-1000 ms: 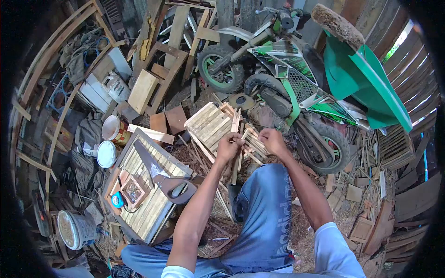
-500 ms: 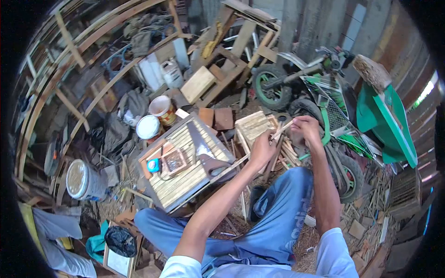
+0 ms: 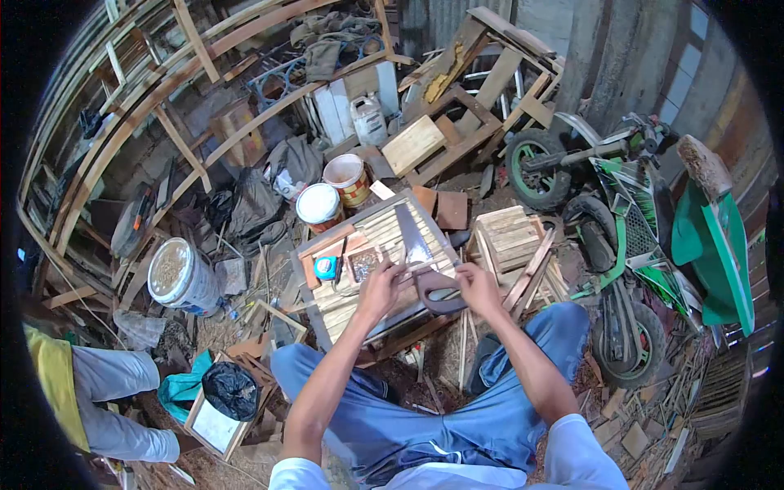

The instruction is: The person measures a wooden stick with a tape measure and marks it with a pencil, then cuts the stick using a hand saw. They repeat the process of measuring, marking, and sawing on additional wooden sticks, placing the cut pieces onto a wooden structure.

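Both my hands are over a slatted wooden panel (image 3: 343, 306) with a dark frame. My left hand (image 3: 380, 292) is closed, fingertips pinched near the panel's middle. My right hand (image 3: 480, 290) is closed at its right edge. A thin pale wood strip (image 3: 437, 267) appears to span between the fingertips. Under it lies a handsaw (image 3: 411, 233), its dark handle (image 3: 442, 304) toward me, close to my right hand. Left of my left hand are a blue tape measure (image 3: 327, 268) and a small wooden box (image 3: 353, 271) with small bits inside.
A slatted wooden piece (image 3: 505, 238) and loose sticks lie to the right. Beyond them stands a green motorbike (image 3: 621, 216). Buckets (image 3: 317, 206) stand behind the panel, with another bucket (image 3: 186, 282) at left. Another person's legs (image 3: 114, 380) show at lower left.
My hands have moved left from the wood pile to above the panel and saw, with the thin strip apparently carried along. The camera view has shifted left.
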### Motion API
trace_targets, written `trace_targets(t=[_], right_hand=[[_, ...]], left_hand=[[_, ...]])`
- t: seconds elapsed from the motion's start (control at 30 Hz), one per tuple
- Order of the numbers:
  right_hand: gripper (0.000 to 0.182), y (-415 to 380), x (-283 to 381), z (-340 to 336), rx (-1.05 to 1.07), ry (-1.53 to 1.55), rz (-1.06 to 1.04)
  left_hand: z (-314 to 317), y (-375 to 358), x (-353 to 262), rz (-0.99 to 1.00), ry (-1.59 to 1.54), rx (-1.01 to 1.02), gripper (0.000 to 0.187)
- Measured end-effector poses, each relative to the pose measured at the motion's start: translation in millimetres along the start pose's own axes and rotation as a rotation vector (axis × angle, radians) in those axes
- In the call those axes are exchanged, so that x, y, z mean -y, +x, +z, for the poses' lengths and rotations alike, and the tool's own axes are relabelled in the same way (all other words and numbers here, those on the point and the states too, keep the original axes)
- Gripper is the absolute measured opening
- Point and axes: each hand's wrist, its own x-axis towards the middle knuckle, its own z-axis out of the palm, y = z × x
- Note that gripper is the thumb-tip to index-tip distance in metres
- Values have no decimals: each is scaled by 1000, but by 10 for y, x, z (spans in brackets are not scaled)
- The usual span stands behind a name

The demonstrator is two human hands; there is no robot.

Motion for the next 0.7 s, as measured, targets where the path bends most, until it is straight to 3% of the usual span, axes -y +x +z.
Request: trace_targets(t=[0.1, 0.2, 0.33, 0.53, 0.63, 0.7], right_hand=[[27, -166, 255, 211, 175, -305, -183], [33, -324, 434, 325, 84, -663, -436], [36, -299, 359, 430, 210, -691, -375], [27, -273, 309, 278, 154, -658, -415], [26, -259, 256, 271, 226, -567, -394], [25, -244, 278, 228, 153, -352, -290]], left_hand=[[25, -184, 324, -10, -53, -121, 19], [48, -281, 379, -69, -50, -126, 22], [92, -308, 399, -78, -44, -146, 20], [188, -186, 372, -150, -130, -173, 21], [214, -167, 334, -154, -126, -198, 21], [212, -149, 305, -152, -96, -215, 20]])
